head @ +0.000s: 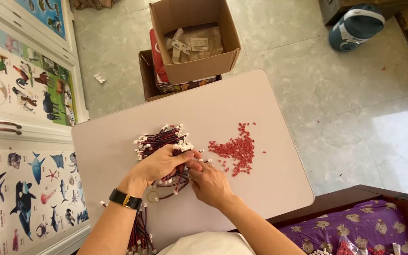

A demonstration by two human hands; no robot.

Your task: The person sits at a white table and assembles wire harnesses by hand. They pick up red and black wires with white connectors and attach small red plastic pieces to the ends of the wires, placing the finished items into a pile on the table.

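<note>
Near the table's (119,141) left edge, the left hand (159,165), wearing a black watch (125,199), is curling its fingers around a bundle of red and black wires (159,138) with white plugs, lying mid-table. Just beside it, the right hand (209,183) is pinching a wire end between thumb and fingertips. Toward the right edge, a pile of small red pieces (236,148) is lying loose.

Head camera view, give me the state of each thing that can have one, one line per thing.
Left hand: closed around the wire bundle.
Right hand: fingers pinching a wire end, grip shut.
Wire bundle: held, fanned over the table.
Red bits: loose pile on the table.
Cardboard box: open, bagged parts inside.
</note>
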